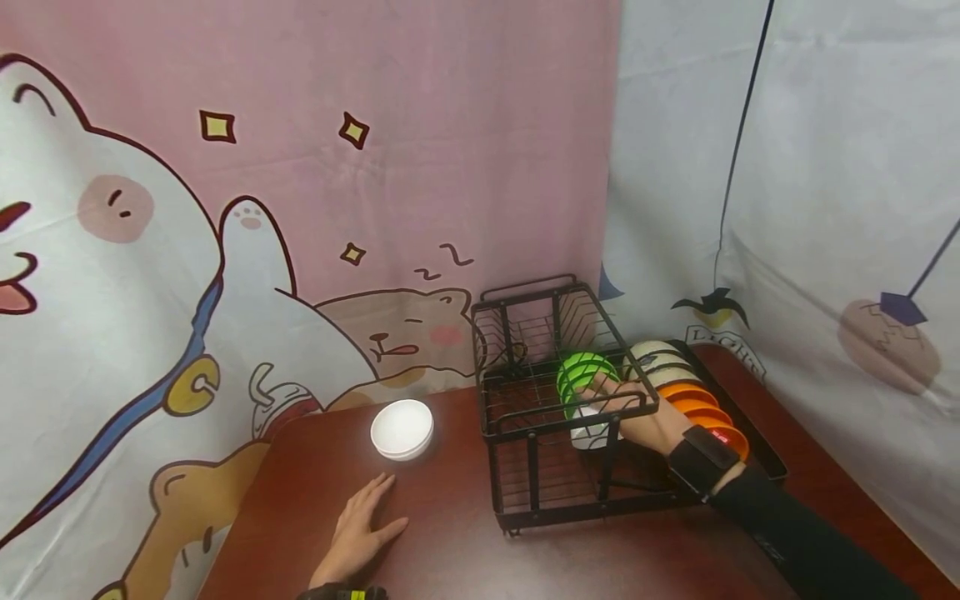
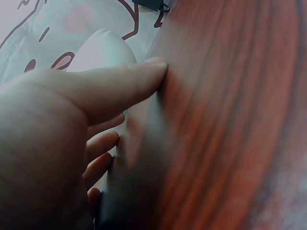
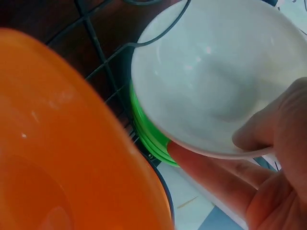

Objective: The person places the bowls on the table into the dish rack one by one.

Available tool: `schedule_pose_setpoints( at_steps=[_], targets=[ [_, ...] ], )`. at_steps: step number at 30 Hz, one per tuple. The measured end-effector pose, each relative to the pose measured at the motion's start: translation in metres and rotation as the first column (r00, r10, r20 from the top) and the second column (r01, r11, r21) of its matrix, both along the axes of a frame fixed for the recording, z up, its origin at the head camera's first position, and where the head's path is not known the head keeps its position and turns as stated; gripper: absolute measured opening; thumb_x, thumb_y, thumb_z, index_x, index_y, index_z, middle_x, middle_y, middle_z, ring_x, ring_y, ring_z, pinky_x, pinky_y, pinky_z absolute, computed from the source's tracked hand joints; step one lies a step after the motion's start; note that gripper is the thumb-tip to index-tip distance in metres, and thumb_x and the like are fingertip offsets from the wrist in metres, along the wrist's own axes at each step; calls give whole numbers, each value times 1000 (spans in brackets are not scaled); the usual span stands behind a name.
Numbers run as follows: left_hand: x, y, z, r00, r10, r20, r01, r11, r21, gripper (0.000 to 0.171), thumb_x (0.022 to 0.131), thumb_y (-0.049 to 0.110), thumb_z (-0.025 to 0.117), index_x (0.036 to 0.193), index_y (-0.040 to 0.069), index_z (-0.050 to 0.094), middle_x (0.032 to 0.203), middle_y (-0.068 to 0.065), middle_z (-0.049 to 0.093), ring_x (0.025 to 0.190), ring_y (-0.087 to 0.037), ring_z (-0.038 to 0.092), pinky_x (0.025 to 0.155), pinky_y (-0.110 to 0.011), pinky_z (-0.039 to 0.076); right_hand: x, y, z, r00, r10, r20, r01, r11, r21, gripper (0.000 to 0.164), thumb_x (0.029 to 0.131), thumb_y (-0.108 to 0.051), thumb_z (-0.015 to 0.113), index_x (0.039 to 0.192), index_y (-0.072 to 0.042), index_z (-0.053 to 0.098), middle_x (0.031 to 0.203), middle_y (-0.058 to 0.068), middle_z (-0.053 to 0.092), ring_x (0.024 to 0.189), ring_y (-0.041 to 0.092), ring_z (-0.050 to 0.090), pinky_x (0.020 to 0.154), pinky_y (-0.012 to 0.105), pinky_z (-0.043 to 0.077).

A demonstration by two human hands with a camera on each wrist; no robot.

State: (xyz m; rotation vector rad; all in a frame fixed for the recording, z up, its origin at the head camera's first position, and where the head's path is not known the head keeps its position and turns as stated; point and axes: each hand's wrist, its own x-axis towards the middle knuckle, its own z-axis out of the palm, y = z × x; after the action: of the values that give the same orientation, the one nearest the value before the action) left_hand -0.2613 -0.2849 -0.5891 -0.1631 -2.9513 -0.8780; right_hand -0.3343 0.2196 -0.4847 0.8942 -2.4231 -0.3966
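My right hand (image 1: pixel 637 408) reaches into the black wire dish rack (image 1: pixel 532 471) and pinches the rim of a white bowl (image 3: pixel 206 86), thumb inside and fingers behind. That bowl stands on its side in front of several green bowls (image 1: pixel 573 375). An orange bowl (image 3: pixel 72 129) looms close beside it in the right wrist view. My left hand (image 1: pixel 360 533) rests on the table with fingers extended and thumb spread, holding nothing. Just beyond its fingertips sit nested white bowls (image 1: pixel 402 425), partly hidden behind the thumb in the left wrist view.
Along the rack's right side stand several orange bowls (image 1: pixel 697 400) and cream-coloured bowls (image 1: pixel 660 358) in a row. The rack's raised upper frame (image 1: pixel 570 415) crosses over my right hand. Printed curtains (image 1: pixel 450 167) hang behind the reddish-brown table (image 1: pixel 450 517).
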Motion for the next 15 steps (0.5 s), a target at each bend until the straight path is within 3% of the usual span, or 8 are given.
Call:
schedule_pose_setpoints(
  at_steps=[3,6,9,15],
  targets=[
    [0,-1,-2,1000,1,-12,-1,1000,-3,79,80,52,75,147,20,45,155,-9,39,142,-36,32,108,-67,24,-2,1,-4,998,51,-24,-54,992,-115,50,82,-2,73,127,-23,66,113,7,69,90,17,66,79,39,57],
    [1,-1,-4,1000,0,-14,0,1000,-1,80,80,52,75,147,20,45,155,-9,40,142,-35,32,108,-66,24,-3,1,-5,991,137,12,-128,948,-292,54,77,6,74,123,-21,69,107,7,70,77,16,65,68,40,57],
    [1,-1,-3,1000,1,-11,-1,1000,1,80,80,51,75,147,20,45,155,-9,40,142,-35,32,108,-65,23,-2,2,-5,988,153,13,-141,939,-313,57,74,7,74,124,-22,69,109,8,72,83,19,68,67,41,57],
    [1,-1,-1,1000,5,-6,-5,1000,-4,79,80,51,75,147,20,45,155,-10,39,142,-36,32,108,-66,24,-4,3,-4,988,143,52,-118,936,-332,62,72,5,75,127,-22,67,116,11,72,99,24,71,77,51,56]
  ],
)
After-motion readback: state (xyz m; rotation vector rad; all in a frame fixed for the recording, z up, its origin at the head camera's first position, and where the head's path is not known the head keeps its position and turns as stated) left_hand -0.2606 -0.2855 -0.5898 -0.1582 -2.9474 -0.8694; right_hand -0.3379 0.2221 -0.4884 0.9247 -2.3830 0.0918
